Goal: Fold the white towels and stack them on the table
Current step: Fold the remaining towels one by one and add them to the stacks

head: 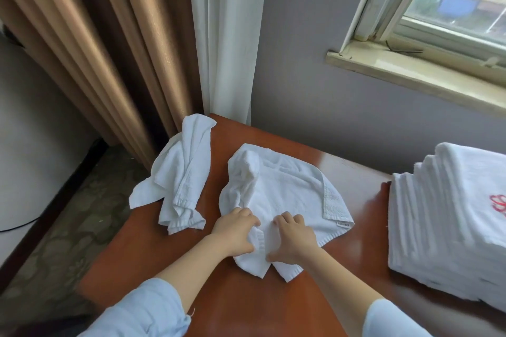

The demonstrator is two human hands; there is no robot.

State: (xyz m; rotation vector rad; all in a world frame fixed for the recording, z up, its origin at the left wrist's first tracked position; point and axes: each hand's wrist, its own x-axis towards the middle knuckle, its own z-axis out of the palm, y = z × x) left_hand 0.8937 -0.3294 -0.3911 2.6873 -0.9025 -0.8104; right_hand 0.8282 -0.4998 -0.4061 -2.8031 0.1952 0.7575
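From my end, the left hand (235,232) has its fingers curled into the towel (287,189), gathering a ridge of cloth against the palm. The right hand (291,238) sits just beside it, knuckles bent and fingertips dug into the same cloth, thumb spread toward the near edge. Both hands have hold of the fabric, with a raised fold pinched up between them.

The towel lies in the middle of the table (246,304), white terry and only partly flattened. Its right side is smooth with a ribbed hem showing and a small label at the corner. Its far left corner is bunched into a rumpled lump. The near edge splits into two loose points hanging toward me.

To the left, a second crumpled towel (180,172) lies twisted lengthwise, one corner drooping past the table's left edge. To the right, well apart from the hands, I see a stack of folded towels (451,213), tall and neat, with a red embroidered mark (499,205) on top. Light blue sleeves (142,312) cover both forearms near me.
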